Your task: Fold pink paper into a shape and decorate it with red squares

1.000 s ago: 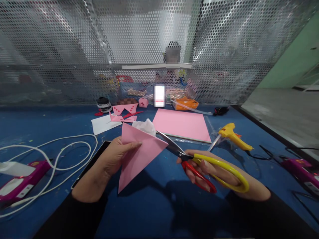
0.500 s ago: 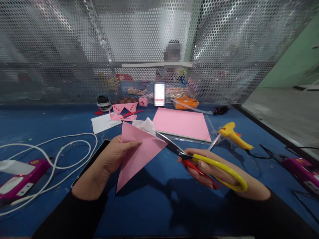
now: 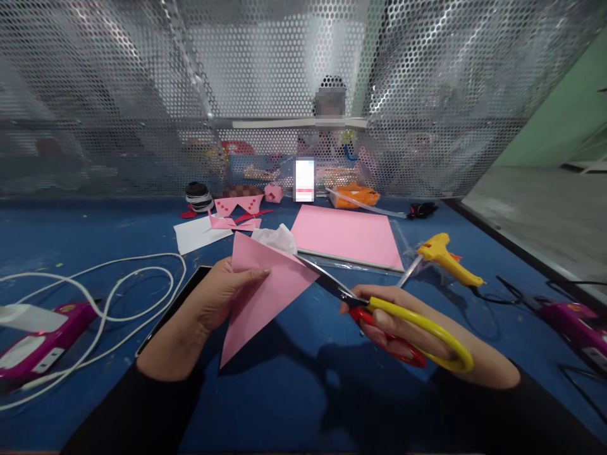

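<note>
My left hand (image 3: 225,294) pinches a folded piece of pink paper (image 3: 263,303), thumb on the near face and fingers behind it. The paper is raised above the table, with a long point hanging down and another pointing right. My right hand (image 3: 384,316) is closed round the handles of a pair of scissors (image 3: 412,316), one loop yellow and the other red. The blades lie at the paper's right corner, with one blade along its upper edge; the other is mostly hidden. Crumpled white tissue (image 3: 275,239) shows just behind the paper.
A stack of pink sheets (image 3: 348,237) lies ahead, with a yellow glue gun (image 3: 446,259) to its right. Pink cutouts (image 3: 237,205) and a white sheet (image 3: 199,232) are back left. White cable (image 3: 142,268) loops beside a purple power strip (image 3: 42,341). A perforated metal screen (image 3: 265,63) stands behind.
The scissors' red handle has swung slightly down and right, away from the paper, and the yellow loop has shifted a little right. My left hand holds the paper almost still.
</note>
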The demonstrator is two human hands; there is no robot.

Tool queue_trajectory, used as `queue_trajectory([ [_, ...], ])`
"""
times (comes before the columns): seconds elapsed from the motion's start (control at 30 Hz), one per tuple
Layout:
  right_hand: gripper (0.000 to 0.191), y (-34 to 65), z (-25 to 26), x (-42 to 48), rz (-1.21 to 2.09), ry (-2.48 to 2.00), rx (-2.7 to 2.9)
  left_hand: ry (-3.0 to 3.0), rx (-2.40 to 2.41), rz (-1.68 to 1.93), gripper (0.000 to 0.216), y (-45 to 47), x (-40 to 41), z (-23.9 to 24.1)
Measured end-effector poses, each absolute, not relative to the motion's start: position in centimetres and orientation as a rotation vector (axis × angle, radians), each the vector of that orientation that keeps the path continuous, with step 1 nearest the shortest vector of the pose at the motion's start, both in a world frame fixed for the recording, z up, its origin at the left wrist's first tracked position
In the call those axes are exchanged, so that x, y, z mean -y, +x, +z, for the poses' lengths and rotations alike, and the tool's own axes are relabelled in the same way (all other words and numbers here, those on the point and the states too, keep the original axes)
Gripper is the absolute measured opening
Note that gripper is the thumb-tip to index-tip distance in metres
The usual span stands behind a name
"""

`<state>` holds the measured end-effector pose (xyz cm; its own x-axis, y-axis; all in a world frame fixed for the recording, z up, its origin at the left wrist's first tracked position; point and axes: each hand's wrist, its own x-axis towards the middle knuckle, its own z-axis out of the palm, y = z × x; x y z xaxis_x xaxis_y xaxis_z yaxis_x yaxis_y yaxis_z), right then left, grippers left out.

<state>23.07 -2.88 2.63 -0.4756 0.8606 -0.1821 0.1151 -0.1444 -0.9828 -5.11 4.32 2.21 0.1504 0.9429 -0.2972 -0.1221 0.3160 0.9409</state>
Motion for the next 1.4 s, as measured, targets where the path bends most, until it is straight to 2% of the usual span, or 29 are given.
queue_trajectory([
  [0.7, 0.056, 23.2, 1.7, 2.0, 1.769, -1.1, 1.623, 0.858, -1.154, 0.898, 0.034, -5.6, -4.1, 2.4],
  [1.0, 0.056, 23.1, 1.2, 2.3, 1.77, -1.118, 1.652, 0.783, -1.131, 1.083, 0.028, -5.2, -4.2, 2.6],
  [1.2, 0.066, 23.5, 1.0, 2.3, 1.717, -1.006, 1.746, 0.77, -1.076, 1.087, 0.026, -5.5, -4.0, 2.3],
  [1.4, 0.06, 23.6, 1.2, 2.3, 1.773, -0.978, 1.817, 0.788, -1.051, 1.036, 0.026, -5.5, -4.0, 2.2],
])
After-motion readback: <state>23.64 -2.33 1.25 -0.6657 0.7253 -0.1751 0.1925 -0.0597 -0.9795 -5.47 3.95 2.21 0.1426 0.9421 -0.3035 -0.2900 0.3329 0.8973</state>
